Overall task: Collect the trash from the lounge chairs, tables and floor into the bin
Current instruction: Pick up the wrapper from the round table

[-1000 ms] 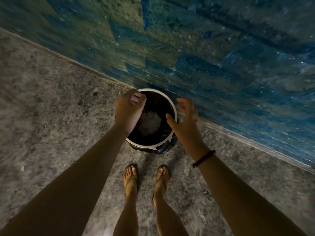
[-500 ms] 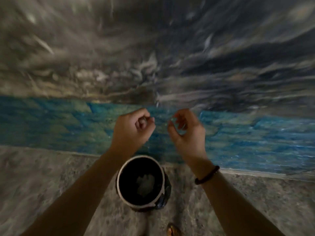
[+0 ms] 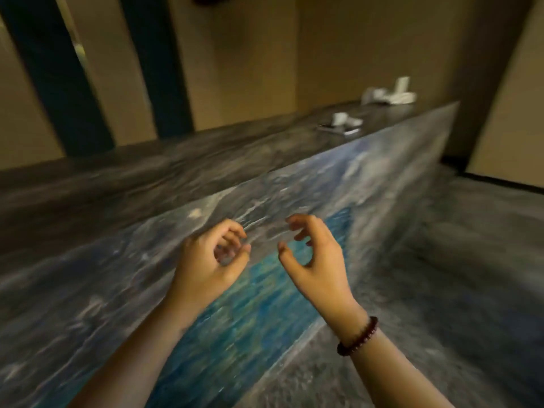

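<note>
My left hand [image 3: 210,262] and my right hand [image 3: 316,260] float side by side in front of me, fingers loosely curled, nothing in either. They hang before the blue-and-grey face of a long stone counter [image 3: 206,207]. Far along the countertop lie white crumpled items [image 3: 388,94] at the end and a white cup-like piece [image 3: 338,118] beside a flat tray [image 3: 341,129]. The bin is out of view.
The counter runs from the near left to the far right. Grey stone floor [image 3: 456,260] opens on the right. Beige wall panels with dark vertical strips [image 3: 50,72] stand behind the counter. A dark bead bracelet [image 3: 357,337] circles my right wrist.
My view has swung up from the bin on the floor to the countertop. Both hands lifted away from the bin's rim and now hang empty in the air.
</note>
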Demonstrator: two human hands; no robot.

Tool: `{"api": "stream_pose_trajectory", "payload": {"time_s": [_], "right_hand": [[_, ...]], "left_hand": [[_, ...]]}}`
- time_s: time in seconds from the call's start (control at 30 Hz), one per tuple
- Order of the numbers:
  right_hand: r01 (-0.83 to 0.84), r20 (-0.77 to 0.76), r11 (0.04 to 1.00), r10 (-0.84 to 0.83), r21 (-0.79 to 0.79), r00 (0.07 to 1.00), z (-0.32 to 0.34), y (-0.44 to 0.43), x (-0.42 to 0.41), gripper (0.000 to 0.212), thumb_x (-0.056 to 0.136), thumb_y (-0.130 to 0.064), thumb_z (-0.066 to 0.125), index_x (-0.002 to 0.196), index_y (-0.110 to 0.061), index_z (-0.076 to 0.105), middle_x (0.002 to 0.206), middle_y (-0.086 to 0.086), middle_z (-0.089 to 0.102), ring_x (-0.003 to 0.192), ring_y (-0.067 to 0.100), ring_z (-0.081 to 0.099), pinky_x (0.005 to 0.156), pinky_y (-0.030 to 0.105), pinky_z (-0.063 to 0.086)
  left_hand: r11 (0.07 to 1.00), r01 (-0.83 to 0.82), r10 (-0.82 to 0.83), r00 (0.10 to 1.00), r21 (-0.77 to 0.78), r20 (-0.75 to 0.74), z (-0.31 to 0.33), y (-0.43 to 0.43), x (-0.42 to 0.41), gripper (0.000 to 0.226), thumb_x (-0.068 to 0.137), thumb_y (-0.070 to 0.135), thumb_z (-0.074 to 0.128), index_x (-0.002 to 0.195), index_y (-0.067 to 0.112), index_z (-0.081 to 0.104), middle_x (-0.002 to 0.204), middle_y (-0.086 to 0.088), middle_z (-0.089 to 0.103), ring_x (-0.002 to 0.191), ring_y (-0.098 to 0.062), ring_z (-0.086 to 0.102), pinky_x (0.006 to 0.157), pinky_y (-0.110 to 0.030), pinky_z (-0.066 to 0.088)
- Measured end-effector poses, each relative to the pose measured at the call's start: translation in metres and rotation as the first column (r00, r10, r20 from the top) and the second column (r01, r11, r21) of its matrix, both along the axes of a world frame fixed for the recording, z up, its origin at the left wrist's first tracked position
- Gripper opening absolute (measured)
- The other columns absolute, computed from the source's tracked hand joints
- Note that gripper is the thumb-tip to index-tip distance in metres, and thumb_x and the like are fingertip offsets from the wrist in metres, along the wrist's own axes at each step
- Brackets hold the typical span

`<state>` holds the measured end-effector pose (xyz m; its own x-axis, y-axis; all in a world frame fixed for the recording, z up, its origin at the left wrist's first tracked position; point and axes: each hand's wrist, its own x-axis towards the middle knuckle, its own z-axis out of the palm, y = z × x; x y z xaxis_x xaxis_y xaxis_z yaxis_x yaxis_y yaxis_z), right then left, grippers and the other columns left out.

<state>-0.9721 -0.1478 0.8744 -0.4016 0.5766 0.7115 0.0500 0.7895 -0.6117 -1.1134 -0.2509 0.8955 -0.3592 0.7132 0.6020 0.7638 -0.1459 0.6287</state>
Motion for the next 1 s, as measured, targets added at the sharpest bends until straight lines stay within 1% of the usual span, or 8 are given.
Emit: {"api": "stream_pose_trajectory", "payload": {"time_s": [0.13, 0.23, 0.3, 0.47, 0.6, 0.73, 0.87, 1.0], "right_hand": [[0.286, 0.012, 0.955, -0.288, 0.078, 0.958, 0.036, 0.028, 0.12, 0.041, 0.076, -0.039, 0.053, 0.111, -0.017, 0.055, 0.102, -0.006, 0.058, 0.09, 0.012, 0.056, 0.081, 0.033, 0.047], [0.514, 0.032, 0.848, -0.521, 0.129, 0.853, 0.057, 0.036, 0.233, 0.05, 0.077, -0.045, 0.049, 0.119, -0.019, 0.051, 0.115, -0.003, 0.058, 0.104, 0.013, 0.053, 0.089, 0.034, 0.042], [0.64, 0.068, 0.752, -0.655, 0.158, 0.753, 0.066, 0.035, 0.31, 0.055, 0.076, -0.047, 0.047, 0.124, -0.02, 0.049, 0.123, -0.003, 0.055, 0.111, 0.014, 0.05, 0.093, 0.032, 0.037], [0.876, 0.135, 0.426, -0.904, 0.226, 0.405, 0.072, 0.01, 0.501, 0.06, 0.078, -0.049, 0.045, 0.131, -0.023, 0.043, 0.135, -0.002, 0.047, 0.122, 0.017, 0.044, 0.1, 0.028, 0.028], [0.943, 0.239, 0.177, -0.965, 0.281, 0.11, 0.068, -0.03, 0.649, 0.064, 0.077, -0.052, 0.039, 0.133, -0.021, 0.042, 0.138, 0.0, 0.046, 0.124, 0.02, 0.044, 0.1, 0.03, 0.028], [0.953, 0.326, -0.035, -0.935, 0.301, -0.138, 0.063, -0.081, 0.773, 0.068, 0.076, -0.054, 0.035, 0.132, -0.017, 0.043, 0.136, 0.005, 0.048, 0.124, 0.026, 0.044, 0.1, 0.037, 0.031], [0.923, 0.386, -0.202, -0.863, 0.328, -0.326, 0.055, -0.124, 0.865, 0.067, 0.074, -0.051, 0.037, 0.13, -0.014, 0.047, 0.132, 0.009, 0.051, 0.119, 0.03, 0.049, 0.097, 0.045, 0.036], [0.883, 0.47, -0.315, -0.756, 0.347, -0.454, 0.039, -0.142, 0.934, 0.062, 0.078, -0.047, 0.046, 0.132, -0.016, 0.043, 0.134, 0.007, 0.049, 0.121, 0.026, 0.046, 0.098, 0.039, 0.031]], "left_hand": [[0.964, 0.262, -0.26, 0.964, 0.037, -0.057, 0.034, 0.069, 0.088, 0.032, 0.069, 0.042, 0.052, 0.085, 0.017, 0.062, 0.078, 0.005, 0.065, 0.07, -0.008, 0.06, 0.062, -0.008, 0.042], [0.886, 0.464, -0.459, 0.881, 0.018, -0.116, 0.055, 0.119, 0.182, 0.033, 0.07, 0.044, 0.052, 0.093, 0.023, 0.062, 0.084, 0.005, 0.067, 0.079, -0.004, 0.06, 0.071, -0.01, 0.043], [0.807, 0.59, -0.58, 0.798, 0.017, -0.162, 0.066, 0.146, 0.253, 0.037, 0.07, 0.046, 0.051, 0.1, 0.025, 0.061, 0.091, 0.005, 0.067, 0.086, -0.003, 0.059, 0.077, -0.018, 0.046], [0.579, 0.815, -0.781, 0.561, 0.017, -0.274, 0.08, 0.179, 0.457, 0.055, 0.069, 0.05, 0.047, 0.114, 0.023, 0.06, 0.107, 0.013, 0.057, 0.1, -0.001, 0.051, 0.085, -0.011, 0.036], [0.399, 0.917, -0.859, 0.377, 0.006, -0.346, 0.08, 0.185, 0.621, 0.059, 0.069, 0.049, 0.046, 0.12, 0.021, 0.057, 0.119, 0.006, 0.06, 0.11, -0.013, 0.055, 0.096, -0.029, 0.042], [0.22, 0.975, -0.921, 0.198, -0.029, -0.334, 0.07, 0.178, 0.76, 0.064, 0.067, 0.051, 0.044, 0.123, 0.02, 0.055, 0.123, 0.002, 0.059, 0.114, -0.016, 0.052, 0.097, -0.027, 0.037], [0.079, 0.992, -0.938, 0.042, -0.096, -0.344, 0.052, 0.176, 0.87, 0.069, 0.066, 0.054, 0.042, 0.124, 0.018, 0.055, 0.124, 0.001, 0.059, 0.116, -0.016, 0.051, 0.098, -0.027, 0.036], [-0.027, 0.988, -0.924, -0.082, -0.149, -0.373, 0.032, 0.191, 0.964, 0.068, 0.068, 0.053, 0.043, 0.123, 0.015, 0.056, 0.122, -0.005, 0.061, 0.114, -0.024, 0.053, 0.097, -0.04, 0.043]]}}
